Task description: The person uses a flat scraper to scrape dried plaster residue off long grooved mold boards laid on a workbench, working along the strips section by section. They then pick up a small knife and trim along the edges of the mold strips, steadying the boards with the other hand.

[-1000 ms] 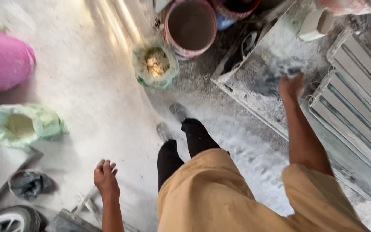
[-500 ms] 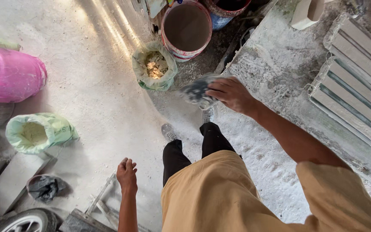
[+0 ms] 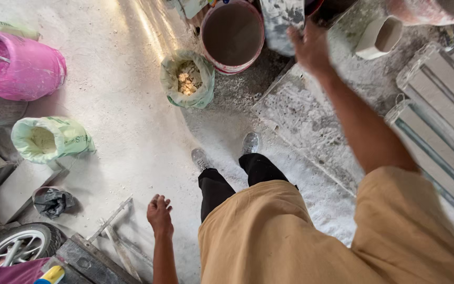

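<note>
- Head view, top centre-right of the frame: we see the right hand raised at the end of a long bare arm, its fingers curled around a flat, dust-caked grey piece, which it grips by the lower edge.
- That grey piece sits at the very top of the frame, just right of a round bucket with a reddish rim, and overlaps the bucket's right edge in the picture.
- Lower centre-left, we find the left hand hanging loose beside the body, fingers softly bent, holding nothing and touching nothing.
- Just below and left of that hand lie thin metal bars on the floor, and a small wheel shows in the bottom left corner.
- Below the bucket, a green sack stands open with pale lumps inside.
- At the left edge, a second green sack lies on its side, and above it a pink bag fills the upper left.
- A crumpled grey bag rests near the wheel.
- Right of centre, a dusty slab lies on the floor, and ribbed pale panels line the right side.
- Two dusty shoes stand on the powder-white floor at the centre.
</note>
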